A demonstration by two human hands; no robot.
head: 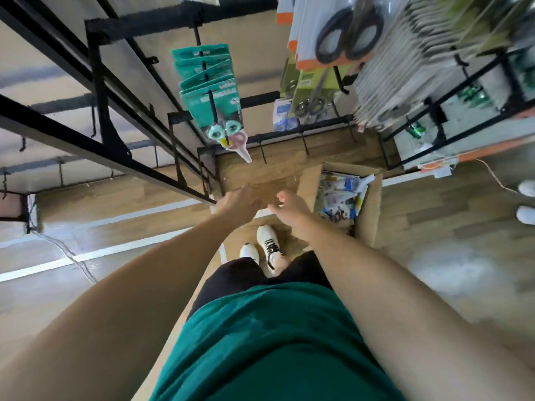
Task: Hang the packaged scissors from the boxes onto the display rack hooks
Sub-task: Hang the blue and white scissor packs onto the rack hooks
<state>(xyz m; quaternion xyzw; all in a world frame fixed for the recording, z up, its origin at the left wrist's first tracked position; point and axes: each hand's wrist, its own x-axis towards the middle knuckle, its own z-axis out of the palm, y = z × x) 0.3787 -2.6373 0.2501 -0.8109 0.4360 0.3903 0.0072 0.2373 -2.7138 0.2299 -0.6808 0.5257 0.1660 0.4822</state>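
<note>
Left hand (pixel 238 202) open, empty; right hand (pixel 291 206) loosely curled, empty, mid-frame; risk: blind grab into box (pixel 369 227) centre-right snags tangled packs

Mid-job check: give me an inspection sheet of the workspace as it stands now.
Surface: wood-look floor.
Job's things: teal scissor packs hang on a rack hook; open cardboard box holds loose packages.
Clutter: nothing seen outside the box.
Grippers: left hand and right hand hold nothing, reaching down beside the box.
Cables: thin cable on the floor at left; another at right.
Surroundings: black display rack; another person's white shoes.
</note>
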